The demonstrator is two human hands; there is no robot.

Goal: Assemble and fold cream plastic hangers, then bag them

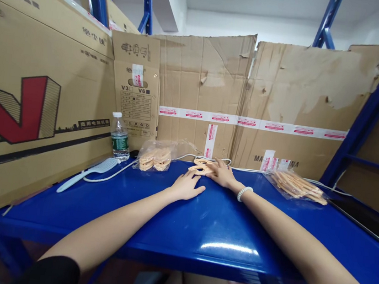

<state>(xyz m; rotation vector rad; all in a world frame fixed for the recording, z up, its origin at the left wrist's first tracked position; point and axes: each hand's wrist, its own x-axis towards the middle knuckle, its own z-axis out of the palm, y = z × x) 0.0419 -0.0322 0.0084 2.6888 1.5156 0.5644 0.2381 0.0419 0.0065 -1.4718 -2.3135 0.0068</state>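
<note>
Flat, light wood-coloured pieces with cut-out openings (201,167) lie at the back middle of the blue table (200,226). My left hand (187,186) rests low over the tabletop, thumb spread to the right and fingertips at the near left edge of these pieces. From the right, my right hand (221,171) reaches over them with its fingers spread, covering their right part. Both hands look open; whether the right fingertips press on a piece is hidden. A pale beaded bracelet (244,193) circles my right wrist.
Left of my hands lie a clear bag of similar pieces (155,158), a water bottle (120,139) and a light blue hairbrush (90,173). On the right are a bag of long wooden pieces (298,185) and a dark-screened device (366,221). Cardboard (199,88) walls the back; a white cable (109,179) crosses the table.
</note>
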